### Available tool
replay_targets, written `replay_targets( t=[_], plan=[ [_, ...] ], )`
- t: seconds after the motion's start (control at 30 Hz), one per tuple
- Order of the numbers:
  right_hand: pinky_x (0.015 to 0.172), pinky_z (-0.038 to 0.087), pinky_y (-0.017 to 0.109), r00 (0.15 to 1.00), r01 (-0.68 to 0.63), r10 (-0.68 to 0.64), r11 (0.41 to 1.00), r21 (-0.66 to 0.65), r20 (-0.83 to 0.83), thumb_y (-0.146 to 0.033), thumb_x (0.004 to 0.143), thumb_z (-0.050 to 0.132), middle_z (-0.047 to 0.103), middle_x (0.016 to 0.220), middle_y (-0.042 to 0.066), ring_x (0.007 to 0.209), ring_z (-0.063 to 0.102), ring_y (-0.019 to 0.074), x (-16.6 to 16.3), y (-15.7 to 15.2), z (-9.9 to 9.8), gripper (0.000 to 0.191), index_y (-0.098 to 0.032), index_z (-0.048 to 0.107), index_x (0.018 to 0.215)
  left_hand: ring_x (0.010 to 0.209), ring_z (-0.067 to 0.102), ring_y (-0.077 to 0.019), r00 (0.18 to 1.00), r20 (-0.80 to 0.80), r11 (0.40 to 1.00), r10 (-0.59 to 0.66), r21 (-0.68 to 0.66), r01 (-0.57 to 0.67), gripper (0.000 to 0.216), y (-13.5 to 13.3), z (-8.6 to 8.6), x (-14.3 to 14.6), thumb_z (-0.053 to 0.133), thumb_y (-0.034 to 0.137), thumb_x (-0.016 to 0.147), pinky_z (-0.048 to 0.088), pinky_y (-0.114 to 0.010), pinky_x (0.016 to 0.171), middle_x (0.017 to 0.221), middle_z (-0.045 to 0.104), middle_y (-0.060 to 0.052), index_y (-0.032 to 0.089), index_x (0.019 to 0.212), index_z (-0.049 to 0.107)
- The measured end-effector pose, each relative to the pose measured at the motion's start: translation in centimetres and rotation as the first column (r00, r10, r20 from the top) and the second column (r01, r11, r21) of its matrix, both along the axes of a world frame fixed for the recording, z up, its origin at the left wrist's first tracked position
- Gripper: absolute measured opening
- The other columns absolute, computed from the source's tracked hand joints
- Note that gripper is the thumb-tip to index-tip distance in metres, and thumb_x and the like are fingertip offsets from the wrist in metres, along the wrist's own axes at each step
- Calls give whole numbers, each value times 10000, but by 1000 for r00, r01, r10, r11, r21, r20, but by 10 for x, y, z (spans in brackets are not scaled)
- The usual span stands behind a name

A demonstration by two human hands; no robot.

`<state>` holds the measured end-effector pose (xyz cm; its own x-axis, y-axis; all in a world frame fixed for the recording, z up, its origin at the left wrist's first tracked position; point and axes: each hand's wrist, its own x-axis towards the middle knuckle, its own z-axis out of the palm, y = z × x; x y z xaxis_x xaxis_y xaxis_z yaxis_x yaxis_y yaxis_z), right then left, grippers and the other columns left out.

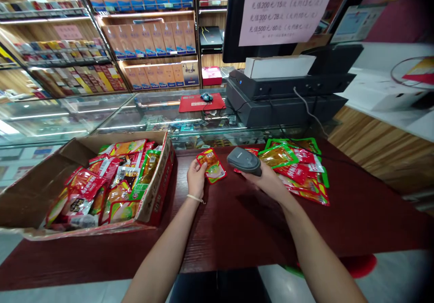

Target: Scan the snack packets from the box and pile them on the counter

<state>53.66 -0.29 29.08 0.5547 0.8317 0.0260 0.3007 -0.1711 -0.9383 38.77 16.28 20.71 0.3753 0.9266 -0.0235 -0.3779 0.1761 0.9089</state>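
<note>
My left hand (196,176) holds a small red and orange snack packet (211,164) above the dark red counter (237,221). My right hand (267,180) grips a grey handheld barcode scanner (244,160), whose head points left toward that packet. Just right of the scanner lies a loose pile of red and green snack packets (298,169) on the counter. To the left stands an open cardboard box (156,190) filled with several more snack packets (101,185).
Behind the counter is a glass display case (101,117) with a red mouse pad and mouse (206,97). A black register base (285,99), a monitor with a paper notice (281,9) and stocked shelves (149,36) stand beyond.
</note>
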Motion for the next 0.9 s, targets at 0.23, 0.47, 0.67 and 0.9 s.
replay_targets(
  t=[0.23,0.47,0.67,0.9],
  plan=[
    [365,339,261,928,366,-371,925,97,39,-424,755,686,508,474,-58,350,452,139,54,-26,5,250,-239,554,858,907,701,-186,997,-64,976,-42,212,55,326,-16,15,3,675,365,820,553,-312,820,1013,721,-72,188,1061,543],
    [341,344,246,821,570,-548,772,283,-158,-411,720,722,522,506,-57,342,434,115,96,-62,5,282,-238,517,807,945,695,-169,933,-346,725,-102,616,308,171,-74,21,48,548,324,927,545,-292,848,1007,715,-45,203,1039,595],
    [343,359,253,803,595,-543,736,322,-244,-419,733,715,522,539,-50,360,428,107,106,-77,6,285,-242,496,776,1206,598,-210,753,-619,200,-224,727,657,234,-122,10,92,521,214,931,479,-391,1048,1235,668,-77,221,1141,624],
    [345,329,243,821,570,-507,759,314,-264,-406,750,704,519,547,-48,370,426,100,103,-78,8,269,-242,492,778,1303,516,-229,745,-634,146,-209,733,665,347,-126,1,101,587,187,890,409,-436,1120,1343,599,-117,190,1238,597]
  ],
)
